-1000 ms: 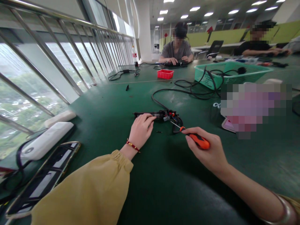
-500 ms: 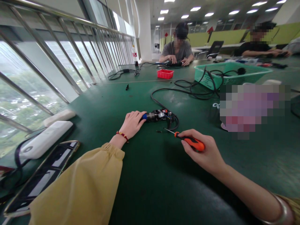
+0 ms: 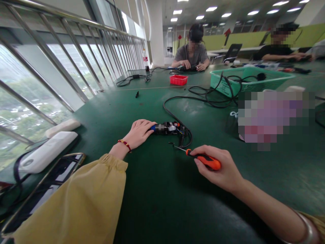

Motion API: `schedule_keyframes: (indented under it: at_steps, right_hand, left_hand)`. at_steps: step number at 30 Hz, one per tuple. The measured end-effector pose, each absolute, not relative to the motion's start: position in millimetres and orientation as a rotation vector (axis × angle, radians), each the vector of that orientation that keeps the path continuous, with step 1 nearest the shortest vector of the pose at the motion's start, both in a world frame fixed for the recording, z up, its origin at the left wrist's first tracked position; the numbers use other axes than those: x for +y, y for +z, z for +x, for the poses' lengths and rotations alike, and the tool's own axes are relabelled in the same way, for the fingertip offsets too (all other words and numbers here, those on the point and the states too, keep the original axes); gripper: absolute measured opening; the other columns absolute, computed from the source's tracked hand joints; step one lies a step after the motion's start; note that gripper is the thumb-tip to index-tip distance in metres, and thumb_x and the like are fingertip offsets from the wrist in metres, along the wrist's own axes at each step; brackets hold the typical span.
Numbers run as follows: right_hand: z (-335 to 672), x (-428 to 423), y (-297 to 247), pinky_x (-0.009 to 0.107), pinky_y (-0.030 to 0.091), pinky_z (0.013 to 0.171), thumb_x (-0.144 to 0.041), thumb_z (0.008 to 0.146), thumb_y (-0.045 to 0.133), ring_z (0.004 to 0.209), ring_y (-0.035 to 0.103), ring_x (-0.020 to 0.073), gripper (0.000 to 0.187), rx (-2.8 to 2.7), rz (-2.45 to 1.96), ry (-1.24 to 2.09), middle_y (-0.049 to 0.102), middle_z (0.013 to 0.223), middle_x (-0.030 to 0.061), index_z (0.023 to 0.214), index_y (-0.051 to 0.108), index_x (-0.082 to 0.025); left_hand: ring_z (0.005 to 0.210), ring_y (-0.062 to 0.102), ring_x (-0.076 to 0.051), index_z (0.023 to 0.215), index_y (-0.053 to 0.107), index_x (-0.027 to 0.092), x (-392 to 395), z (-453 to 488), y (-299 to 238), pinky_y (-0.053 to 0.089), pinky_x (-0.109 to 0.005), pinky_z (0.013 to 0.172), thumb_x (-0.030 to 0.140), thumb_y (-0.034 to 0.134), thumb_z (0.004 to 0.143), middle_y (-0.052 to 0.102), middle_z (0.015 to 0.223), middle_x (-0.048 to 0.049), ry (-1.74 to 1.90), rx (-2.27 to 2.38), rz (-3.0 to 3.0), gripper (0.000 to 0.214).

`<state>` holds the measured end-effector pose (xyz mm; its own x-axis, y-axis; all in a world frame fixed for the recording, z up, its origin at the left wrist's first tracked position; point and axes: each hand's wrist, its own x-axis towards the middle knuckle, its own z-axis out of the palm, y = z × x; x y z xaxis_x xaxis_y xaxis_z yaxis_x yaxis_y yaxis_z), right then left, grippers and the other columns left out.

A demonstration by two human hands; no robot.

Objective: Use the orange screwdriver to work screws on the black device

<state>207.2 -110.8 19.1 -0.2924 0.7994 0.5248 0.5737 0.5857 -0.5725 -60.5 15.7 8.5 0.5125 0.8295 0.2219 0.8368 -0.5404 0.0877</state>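
Observation:
My left hand (image 3: 139, 133) lies over the left end of a small black device (image 3: 168, 128) with exposed wiring and a blue tip, fingers curled on it. A black cable (image 3: 177, 101) runs from the device away across the green table (image 3: 157, 189). My right hand (image 3: 220, 169) grips an orange-handled screwdriver (image 3: 203, 159). Its thin metal tip points left, down at a tiny dark screw (image 3: 172, 143) lying on the table just in front of the device.
A white power bank (image 3: 48, 152) and a phone (image 3: 45, 193) lie at the left by the window railing. A green basket (image 3: 248, 79) with cables and a red tray (image 3: 179, 80) stand farther back. Two other people sit at the far end.
My left hand slid left and turned the device, so its blue tip now shows. My right hand lowered the screwdriver tip away from the device toward the small screw on the table.

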Motion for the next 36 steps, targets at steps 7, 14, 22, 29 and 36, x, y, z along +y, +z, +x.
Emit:
schedule_keyframes:
  at_steps: [7,14,22,29,36]
  right_hand:
    - [208,-112,19,0.023,0.046,0.057,-0.021,0.074,0.052,0.058,0.059,0.0110,0.011,-2.012,-1.067,0.310,0.067,0.071,0.0006,0.083,0.059,-0.019]
    - [207,-110,20,0.022,0.044,0.055,-0.020,0.074,0.053,0.055,0.056,0.0095,0.010,-1.935,-1.131,0.265,0.065,0.071,-0.0010,0.082,0.059,-0.020]
    - [211,-111,22,0.023,0.041,0.052,-0.019,0.073,0.053,0.051,0.054,0.0100,0.007,-1.790,-1.243,0.205,0.062,0.066,-0.0011,0.077,0.058,-0.019]
    - [209,-113,22,0.021,0.041,0.052,-0.016,0.073,0.052,0.052,0.053,0.0090,0.005,-1.928,-1.110,0.274,0.060,0.062,-0.0022,0.074,0.056,-0.019]
    - [208,-112,18,0.022,0.041,0.055,-0.017,0.074,0.051,0.054,0.054,0.0093,0.006,-2.032,-1.005,0.309,0.061,0.065,-0.0013,0.078,0.056,-0.018]
  left_hand:
    - [0.101,0.045,-0.024,0.112,0.051,0.017,-5,-35,9,0.034,-0.039,0.088,0.025,0.040,0.086,0.052,0.111,-0.0109,-0.509,-1.335,-2.406,0.029]
    - [0.081,0.053,-0.019,0.084,0.059,0.019,-35,0,3,0.042,-0.033,0.071,0.031,0.051,0.081,0.057,0.086,-0.0042,-0.561,-1.425,-2.595,0.016]
    - [0.081,0.054,-0.017,0.080,0.057,0.018,-39,4,-3,0.046,-0.031,0.072,0.018,0.052,0.081,0.058,0.085,-0.0036,-0.659,-1.512,-2.637,0.005]
    - [0.083,0.059,-0.015,0.084,0.057,0.018,-28,1,-3,0.049,-0.030,0.077,0.014,0.049,0.080,0.063,0.087,-0.0031,-1.228,-1.445,-2.502,0.010]
    - [0.075,0.059,-0.013,0.080,0.060,0.016,-18,1,-4,0.051,-0.026,0.069,0.012,0.052,0.076,0.062,0.081,-0.0025,-1.497,-1.385,-2.438,0.009]
